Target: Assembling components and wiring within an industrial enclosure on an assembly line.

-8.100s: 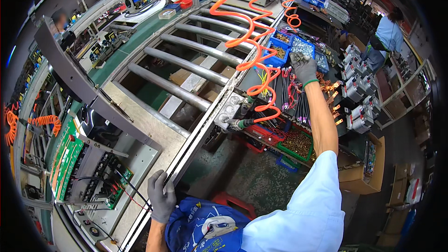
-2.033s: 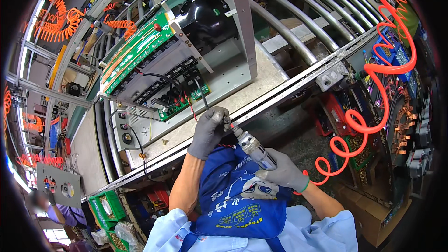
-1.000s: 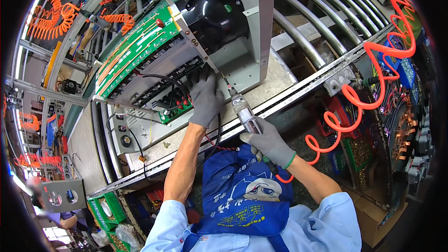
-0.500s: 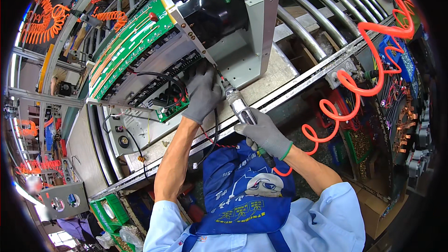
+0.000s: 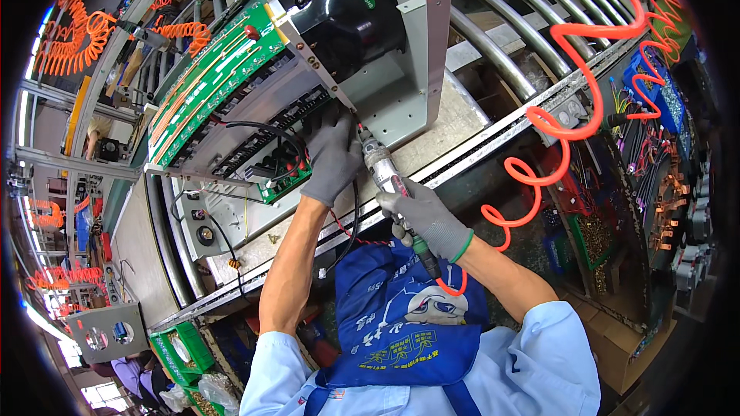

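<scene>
My right hand, in a grey glove with a green cuff, is wrapped round an air screwdriver. The tool slants up and left, its bit end close to the metal bracket of a grey chassis. Just left of the bit, my gloved left hand reaches to the bracket's lower end, fingers drawn together; their tips and whatever they hold are hidden in shadow. A large black rounded housing sits in the chassis behind the bracket. Left of it stands a long green circuit board with copper-coloured strips.
An orange coiled air hose hangs at the right. Metal rollers lie beyond the bench rail. Black cables loop beside my left hand. Green bins stand at lower left, and a blue bin of small parts is at right.
My right hand and the screwdriver have shifted slightly left, and the coiled hose has swung left with them. My left hand has barely moved.
</scene>
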